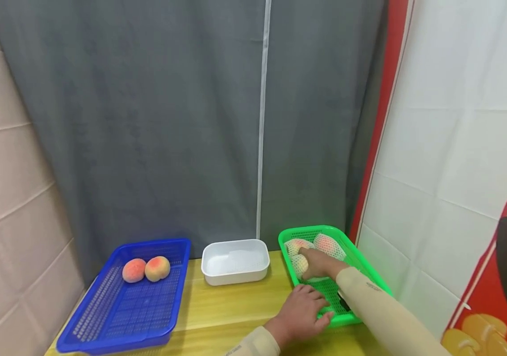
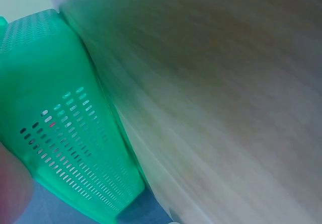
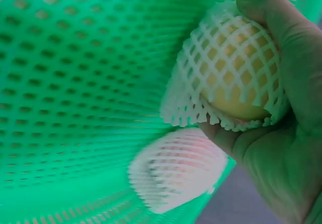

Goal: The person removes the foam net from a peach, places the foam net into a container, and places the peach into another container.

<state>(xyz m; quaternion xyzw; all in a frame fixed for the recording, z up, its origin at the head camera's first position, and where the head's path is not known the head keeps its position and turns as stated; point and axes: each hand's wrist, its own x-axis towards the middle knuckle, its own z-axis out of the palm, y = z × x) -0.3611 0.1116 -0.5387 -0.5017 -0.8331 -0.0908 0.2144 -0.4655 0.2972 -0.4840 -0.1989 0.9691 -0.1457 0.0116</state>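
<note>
My right hand (image 1: 317, 263) reaches into the green basket (image 1: 366, 267) and grips a peach (image 3: 236, 73) wrapped in a white foam net, thumb on one side and fingers curled beneath it. Another netted peach (image 3: 178, 166) lies close by in the right wrist view. Two more foam-wrapped fruits show around the hand in the head view, one peach (image 1: 298, 244) at its left and one peach (image 1: 328, 245) behind it. My left hand (image 1: 300, 314) rests at the basket's near left rim with fingers loosely extended; only a blurred bit of it shows in the left wrist view.
Left on the wooden table (image 1: 218, 306) stands a blue basket (image 1: 133, 316) with two bare peaches (image 1: 146, 269). Between the baskets sits a white tray (image 1: 235, 277). A small black object (image 1: 344, 302) is partly hidden under the right forearm. A grey curtain (image 1: 169, 123) hangs behind.
</note>
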